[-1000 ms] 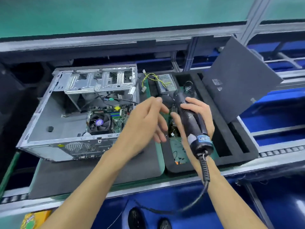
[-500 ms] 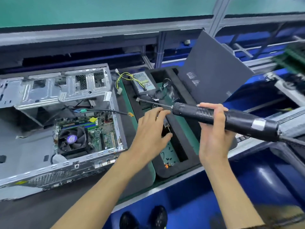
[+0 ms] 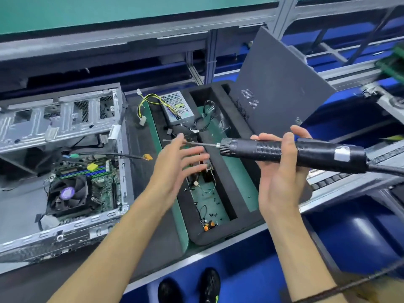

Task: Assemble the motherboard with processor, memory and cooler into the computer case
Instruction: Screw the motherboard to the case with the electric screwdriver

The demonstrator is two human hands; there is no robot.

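Right hand (image 3: 282, 171) curls round the black electric screwdriver (image 3: 290, 153), held level above the black foam tray (image 3: 196, 226), bit pointing left. Left hand (image 3: 175, 167) hovers with fingers spread and relaxed, holding nothing, fingertips at the bit's tip. Over to the left, the computer case (image 3: 63, 127) lies open on the surface, motherboard (image 3: 102, 184) inside it, cooler (image 3: 67, 194) fan sitting on top. Power supply (image 3: 178, 107) rests at the tray's far end.
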